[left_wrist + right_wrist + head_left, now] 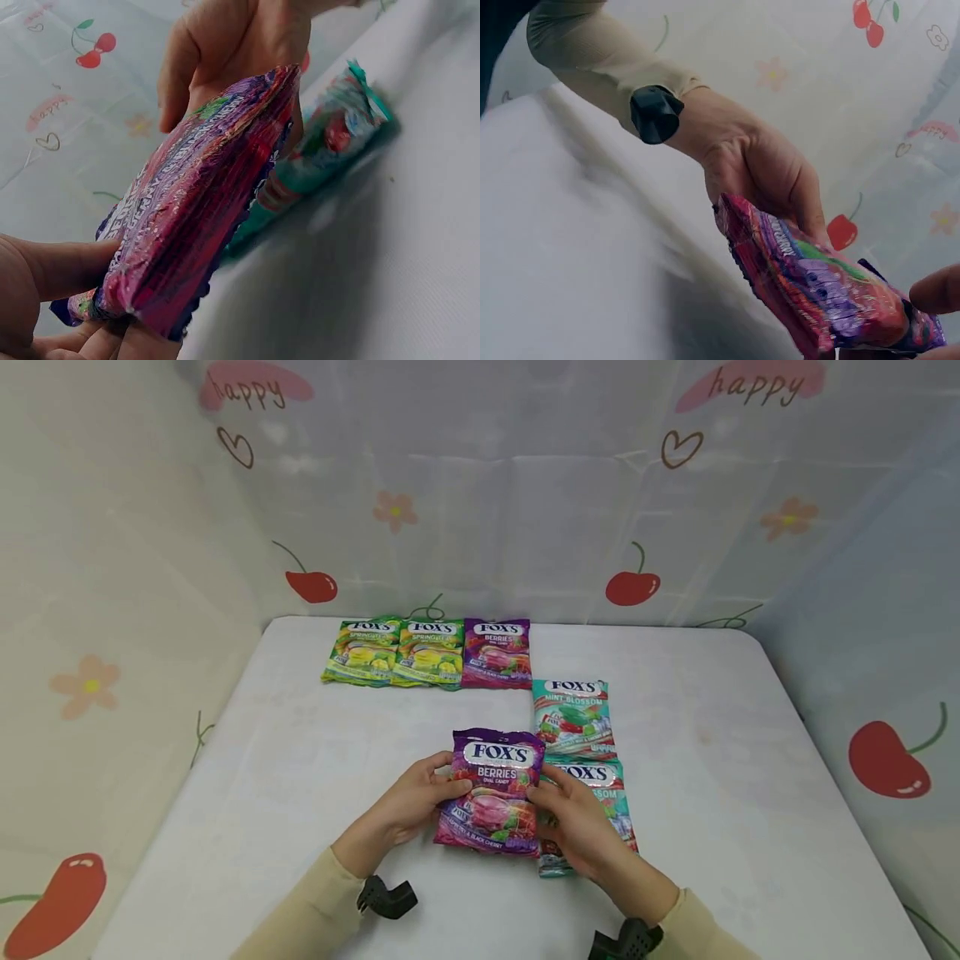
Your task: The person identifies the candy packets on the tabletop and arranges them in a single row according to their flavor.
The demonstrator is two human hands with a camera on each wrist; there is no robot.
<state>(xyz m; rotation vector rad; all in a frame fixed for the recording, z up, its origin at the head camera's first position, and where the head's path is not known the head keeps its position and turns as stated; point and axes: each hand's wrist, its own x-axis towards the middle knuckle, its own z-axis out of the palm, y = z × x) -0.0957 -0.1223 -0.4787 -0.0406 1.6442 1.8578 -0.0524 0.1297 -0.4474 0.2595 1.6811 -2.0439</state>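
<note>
A purple bag of Fox's Berries candy is held up over the front middle of the table, its printed face toward the head camera. My left hand grips its left edge, thumb on the front and fingers behind. At the right edge my right hand pinches the same bag, thumb on the front. In the left wrist view the candy bag is seen from its bottom seam, raised off the cloth. Behind my right hand lies a teal Mint Blossom bag, partly hidden by the hand and the purple bag.
Another Mint Blossom bag lies just beyond the covered one. Along the table's back edge two green Springtea bags and a second Berries bag lie side by side. The white table is bordered by printed cloth walls.
</note>
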